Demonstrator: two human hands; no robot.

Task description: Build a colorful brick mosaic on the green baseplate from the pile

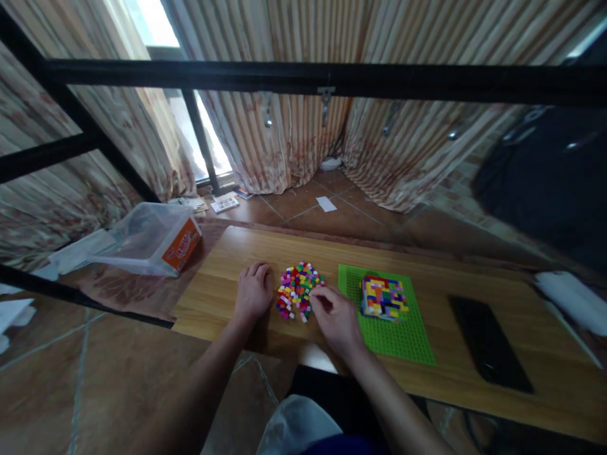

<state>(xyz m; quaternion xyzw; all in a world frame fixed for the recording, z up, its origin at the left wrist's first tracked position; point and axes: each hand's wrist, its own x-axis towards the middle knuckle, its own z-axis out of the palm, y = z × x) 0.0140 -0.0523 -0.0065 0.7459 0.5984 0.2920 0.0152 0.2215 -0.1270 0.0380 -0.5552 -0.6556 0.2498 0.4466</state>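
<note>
A pile of small multicoloured toy bricks (298, 287) lies on the wooden table. Just left of it, my left hand (255, 291) rests on the tabletop with its fingers curled in and nothing visible in them. My right hand (336, 316) is at the pile's right edge, thumb and forefinger pinched together; whatever is between the fingertips is too small to make out. Right of that hand lies a green studded baseplate (403, 347). On it stands a block built of many coloured bricks (384, 297), several layers high, apart from both hands.
A dark flat slab (490, 344) lies on the table (213, 284) to the right. A clear plastic bin (147, 237) with an orange label stands on the left. A black metal bar (303, 76) crosses ahead, before striped curtains (303, 139). Papers lie on the tiled floor.
</note>
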